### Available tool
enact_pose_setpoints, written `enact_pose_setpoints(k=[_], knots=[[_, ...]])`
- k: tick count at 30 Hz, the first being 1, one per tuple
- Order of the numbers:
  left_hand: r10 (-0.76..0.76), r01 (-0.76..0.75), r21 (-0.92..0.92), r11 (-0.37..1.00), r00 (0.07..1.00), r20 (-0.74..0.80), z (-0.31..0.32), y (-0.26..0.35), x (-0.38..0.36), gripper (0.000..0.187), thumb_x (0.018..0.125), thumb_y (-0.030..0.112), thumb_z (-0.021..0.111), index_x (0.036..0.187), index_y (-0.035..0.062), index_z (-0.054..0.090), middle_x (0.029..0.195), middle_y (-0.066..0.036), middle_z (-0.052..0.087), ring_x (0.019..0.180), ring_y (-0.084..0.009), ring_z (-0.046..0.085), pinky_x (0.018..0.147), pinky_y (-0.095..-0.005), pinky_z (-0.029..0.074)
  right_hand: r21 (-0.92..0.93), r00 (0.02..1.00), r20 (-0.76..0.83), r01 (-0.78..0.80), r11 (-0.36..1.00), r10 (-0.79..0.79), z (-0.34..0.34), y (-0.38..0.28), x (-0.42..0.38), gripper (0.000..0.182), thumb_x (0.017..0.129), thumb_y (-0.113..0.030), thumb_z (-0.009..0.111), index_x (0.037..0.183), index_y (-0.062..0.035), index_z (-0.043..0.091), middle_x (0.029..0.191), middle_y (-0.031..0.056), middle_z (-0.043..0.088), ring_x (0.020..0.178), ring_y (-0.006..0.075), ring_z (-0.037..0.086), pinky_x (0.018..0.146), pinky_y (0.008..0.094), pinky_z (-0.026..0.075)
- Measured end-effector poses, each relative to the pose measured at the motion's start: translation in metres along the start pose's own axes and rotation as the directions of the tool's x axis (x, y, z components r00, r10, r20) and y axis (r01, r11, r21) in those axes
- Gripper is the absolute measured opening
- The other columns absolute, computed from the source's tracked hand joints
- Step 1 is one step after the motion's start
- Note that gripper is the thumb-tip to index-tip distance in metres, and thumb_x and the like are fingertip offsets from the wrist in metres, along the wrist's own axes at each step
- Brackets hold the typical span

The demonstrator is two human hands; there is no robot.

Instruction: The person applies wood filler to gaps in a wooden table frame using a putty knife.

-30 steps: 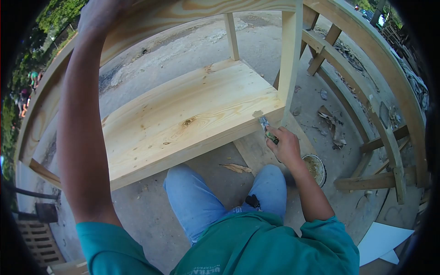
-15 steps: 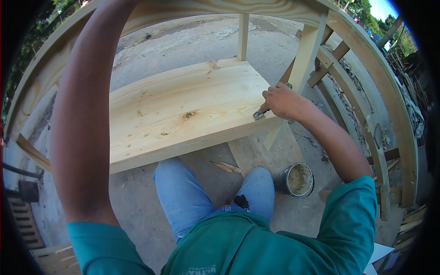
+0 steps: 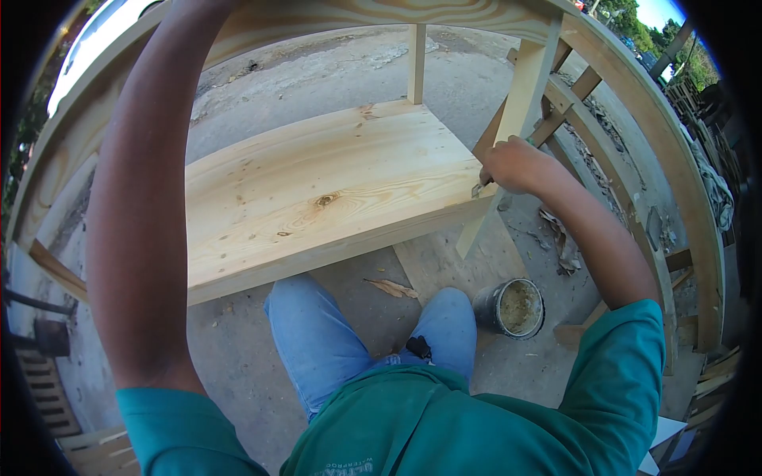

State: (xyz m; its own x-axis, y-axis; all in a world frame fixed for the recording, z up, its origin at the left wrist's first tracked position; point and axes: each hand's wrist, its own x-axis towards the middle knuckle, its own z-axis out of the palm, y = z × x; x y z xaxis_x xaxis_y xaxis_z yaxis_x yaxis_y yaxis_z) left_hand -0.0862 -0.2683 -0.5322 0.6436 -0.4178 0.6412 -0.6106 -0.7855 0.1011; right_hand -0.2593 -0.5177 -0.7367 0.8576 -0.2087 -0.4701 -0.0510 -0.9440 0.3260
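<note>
My right hand is closed around a small paintbrush, its grey end pointing down at the right end of a pale wooden shelf board. A bit of green handle shows behind the fingers. Beside the hand rises a slanted wooden leg. My left arm reaches up past the top rail, and its hand lies beyond the upper edge of the view.
A metal can with a tan, crusty inside stands on the concrete near my right knee. Long timber frames curve along the right. Under the shelf lie a flat board and a dry leaf.
My right hand has moved right with the paintbrush, from the board's front corner area to its right end by the leg. My left arm stays raised.
</note>
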Motion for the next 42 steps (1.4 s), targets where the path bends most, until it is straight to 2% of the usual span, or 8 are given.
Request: enact_pose_setpoints(k=[4,8,10,17,29,32,39,42], knots=[[0.075,-0.075,0.001,0.997,0.996,-0.051,0.008,-0.006,0.009,0.055,0.098,0.042,0.037,0.099,-0.0044,0.068,0.106,-0.026,0.067,0.1,-0.0413,0.063,0.09,-0.0514,0.046,0.588,0.986,-0.12,0.167,0.791,-0.118,0.014,0.024,0.0,0.037,0.088,-0.006,0.058,0.123,-0.0118,0.066,0.102,0.0083,0.069,0.089,0.0218,0.068,0.083,0.0358,0.053],[0.145,-0.14,0.151,0.979,0.989,-0.025,0.017,-0.015,0.024,0.053,0.098,0.044,0.038,0.104,0.0011,0.068,0.104,-0.025,0.067,0.099,-0.0414,0.063,0.09,-0.0497,0.047,0.983,0.978,-0.164,0.173,0.064,-0.129,0.023,0.006,-0.005,0.043,0.092,-0.008,0.059,0.134,-0.0026,0.054,0.099,0.0083,0.066,0.086,0.0131,0.065,0.073,0.0292,0.057],[0.289,-0.273,0.28,0.92,0.957,-0.016,0.024,-0.027,0.031,0.053,0.098,0.046,0.038,0.108,0.0047,0.069,0.102,-0.025,0.068,0.098,-0.0414,0.063,0.091,-0.0479,0.047,0.946,0.956,-0.282,0.264,-0.19,-0.077,0.046,-0.005,0.012,0.046,0.095,-0.01,0.059,0.139,0.0004,0.047,0.104,0.0102,0.065,0.085,0.0151,0.066,0.072,0.0315,0.059],[-0.001,-0.001,0.097,0.995,1.0,0.025,0.014,-0.011,0.03,0.064,0.089,0.053,0.033,0.099,0.0039,0.073,0.109,-0.025,0.067,0.103,-0.0397,0.062,0.091,-0.0456,0.044,0.215,0.779,-0.575,0.439,-0.872,0.251,0.015,-0.069,0.039,0.044,0.099,-0.012,0.056,0.14,-0.0026,0.045,0.109,0.0129,0.064,0.091,0.0208,0.065,0.081,0.0375,0.058],[-0.057,0.05,-0.222,0.974,0.998,-0.024,0.014,-0.029,0.048,0.051,0.099,0.04,0.042,0.082,0.0012,0.07,0.077,-0.008,0.067,0.068,-0.017,0.06,0.071,-0.0323,0.046,-0.452,0.492,-0.736,0.154,-0.879,0.465,-0.051,-0.071,0.086,0.039,0.101,-0.027,0.055,0.133,-0.0051,0.052,0.104,0.008,0.063,0.083,0.0171,0.063,0.071,0.0299,0.052],[-0.081,0.082,-0.506,0.858,0.996,0.024,0.013,-0.025,0.044,0.044,0.101,0.037,0.044,0.117,-0.0005,0.061,0.103,-0.011,0.067,0.087,-0.0199,0.065,0.075,-0.0313,0.052,-0.484,0.531,-0.727,0.053,-0.873,0.435,-0.062,-0.065,0.087,0.042,0.098,-0.024,0.06,0.134,-0.0035,0.052,0.102,0.0075,0.062,0.085,0.0184,0.065,0.075,0.0322,0.055],[-0.069,0.028,-0.454,0.89,0.995,-0.073,-0.004,-0.067,0.048,0.044,0.106,0.037,0.037,0.131,0.0031,0.051,0.112,-0.012,0.064,0.099,-0.0246,0.065,0.089,-0.0374,0.053,-0.393,0.517,-0.78,0.032,-0.919,0.352,-0.06,-0.06,0.092,0.049,0.098,-0.03,0.059,0.137,-0.0017,0.05,0.095,0.0062,0.061,0.075,0.016,0.064,0.071,0.0311,0.055],[0.085,-0.105,-0.148,0.983,0.987,-0.138,-0.003,-0.067,0.046,0.047,0.106,0.037,0.036,0.135,0.0029,0.047,0.116,-0.014,0.061,0.106,-0.0265,0.063,0.096,-0.0409,0.051,-0.358,0.516,-0.786,0.069,-0.931,0.341,-0.055,-0.061,0.098,0.049,0.099,-0.033,0.057,0.136,-0.0015,0.052,0.091,0.0055,0.061,0.071,0.0139,0.063,0.067,0.0297,0.053]])
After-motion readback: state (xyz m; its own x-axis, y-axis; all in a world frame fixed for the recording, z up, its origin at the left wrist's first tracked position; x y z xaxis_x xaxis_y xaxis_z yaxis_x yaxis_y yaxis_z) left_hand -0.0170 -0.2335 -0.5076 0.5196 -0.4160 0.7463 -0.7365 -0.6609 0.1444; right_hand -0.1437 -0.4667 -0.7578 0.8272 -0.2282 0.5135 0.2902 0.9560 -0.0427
